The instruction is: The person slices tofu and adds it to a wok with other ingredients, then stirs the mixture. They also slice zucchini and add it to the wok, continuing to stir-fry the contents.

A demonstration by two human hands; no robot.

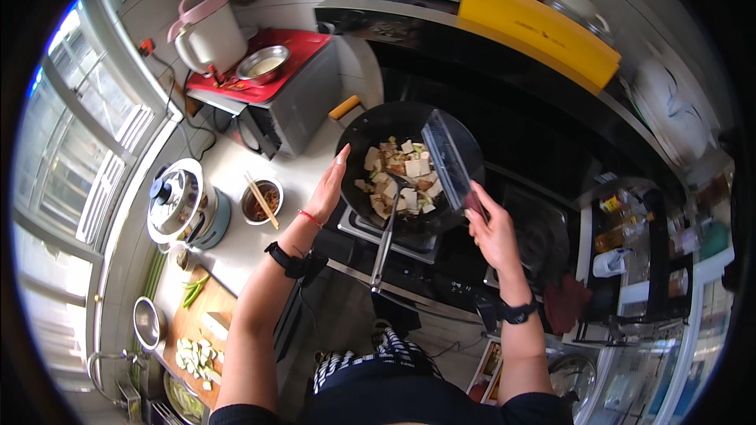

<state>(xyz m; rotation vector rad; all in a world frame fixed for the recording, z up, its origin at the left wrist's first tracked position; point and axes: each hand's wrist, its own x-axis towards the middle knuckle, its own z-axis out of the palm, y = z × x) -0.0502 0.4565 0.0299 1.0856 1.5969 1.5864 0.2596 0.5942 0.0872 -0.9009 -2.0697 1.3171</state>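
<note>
In my right hand (491, 225) is a clear, thin-walled plastic container (444, 159), held by its near end and tilted over the right side of a black wok (466, 136). Pale tofu pieces (417, 166) lie in the wok among browned chunks and bits of green. A spatula (385, 243) rests in the food, its metal handle leaning over the near rim towards me. Beside the wok's left rim is my left hand (334, 184), seen edge-on with fingers stretched out and nothing in it. Whether it touches the rim is unclear.
Chopsticks (263, 203) lie across a metal bowl (273, 192) of dark food on the left counter. Behind it stands a lidded electric pot (214, 218). A cutting board (180, 321) holds chopped pale vegetables and green peppers (194, 291). A dark red cloth (566, 304) is at right.
</note>
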